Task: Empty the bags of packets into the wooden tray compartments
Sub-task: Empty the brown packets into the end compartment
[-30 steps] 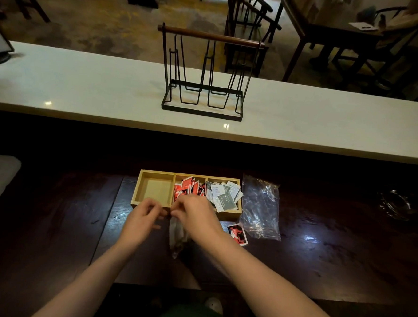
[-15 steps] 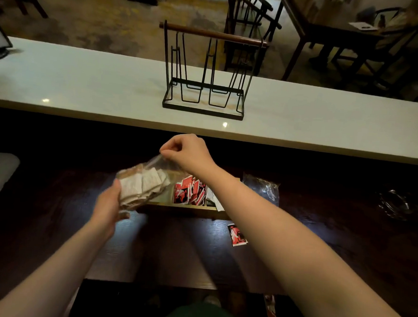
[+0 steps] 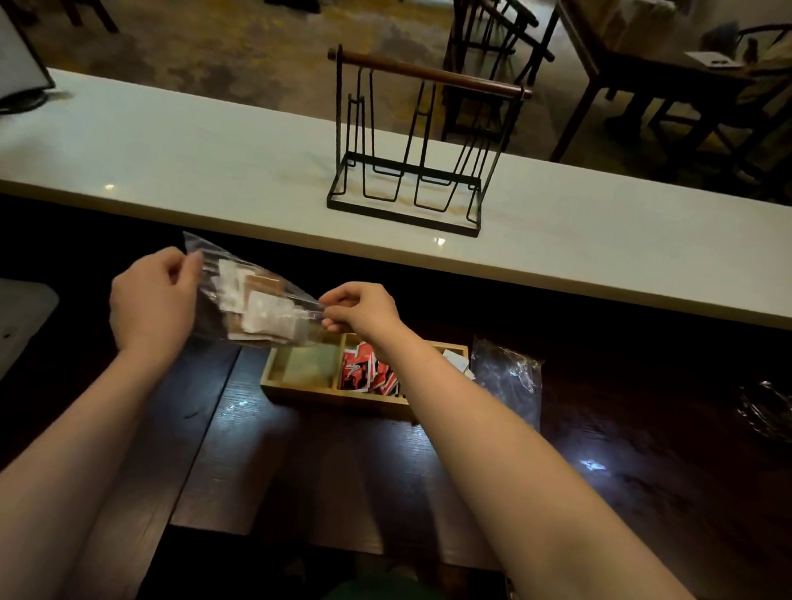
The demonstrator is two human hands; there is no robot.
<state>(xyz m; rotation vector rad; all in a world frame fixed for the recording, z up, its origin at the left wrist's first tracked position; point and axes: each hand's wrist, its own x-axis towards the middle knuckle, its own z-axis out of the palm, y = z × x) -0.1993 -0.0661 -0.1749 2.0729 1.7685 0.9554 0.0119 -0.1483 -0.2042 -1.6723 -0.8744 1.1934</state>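
At nine o'clock from the tray, our left hand [image 3: 153,303] is raised above the dark bench [image 3: 374,474], its grip pinching one end of a clear plastic bag [image 3: 255,300]. The bag hangs stretched between both hands, tilted down toward the right, with white and brown packets [image 3: 259,312] bunched inside it. Its lower edge hovers over the tray's left end, apart from the wood as far as we can tell.

Our right hand [image 3: 361,309] is at the bag's other end, grip curled and pinching the plastic at its corner, directly above the wooden tray [image 3: 332,395]. The tray sits on the bench, three compartments in a row. The left compartment [image 3: 309,364] seems to hold no packets, though the light there is poor. The middle one holds red packets [image 3: 362,374]; the right one is mostly hidden by our right forearm, with a few white packets [image 3: 455,359] showing.

At three o'clock, just beside the tray, a second clear bag [image 3: 507,381] lies crumpled on the bench. At twelve o'clock, a black wire rack [image 3: 417,148] stands on the pale counter [image 3: 162,155].
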